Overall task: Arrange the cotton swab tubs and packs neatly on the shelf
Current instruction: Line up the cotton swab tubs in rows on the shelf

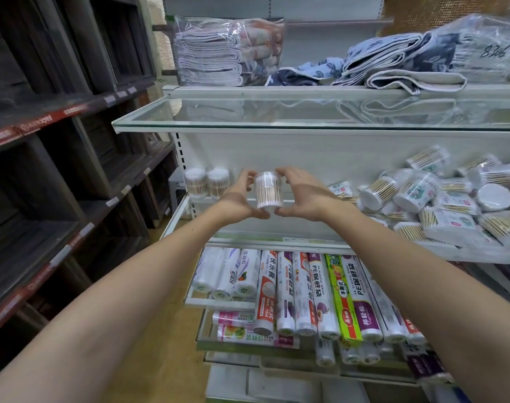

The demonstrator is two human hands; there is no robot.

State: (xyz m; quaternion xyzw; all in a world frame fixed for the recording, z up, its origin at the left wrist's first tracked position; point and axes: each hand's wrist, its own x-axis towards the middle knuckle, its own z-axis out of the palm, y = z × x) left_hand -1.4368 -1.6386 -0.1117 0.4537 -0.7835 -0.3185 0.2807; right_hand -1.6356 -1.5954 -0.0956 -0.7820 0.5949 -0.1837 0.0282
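I note both grips closed on one tub (268, 191): left hand (239, 196) and right hand (301, 196) pinch its opposite sides. It hangs above the shelf (306, 228), right of two standing tubs (207, 181). I judge it light, rigid, slick plastic; best held mid-wall.

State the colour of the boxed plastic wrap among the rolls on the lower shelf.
Bright green box with yellow; head view.

Both arms out fwd, forearms bare, converging at centre. L hand (239, 196) and R hand (301, 196) face each other, palms in, fingers curled on top, thumbs below, gripping tub (268, 189) between them. Wrists level, tub upright.
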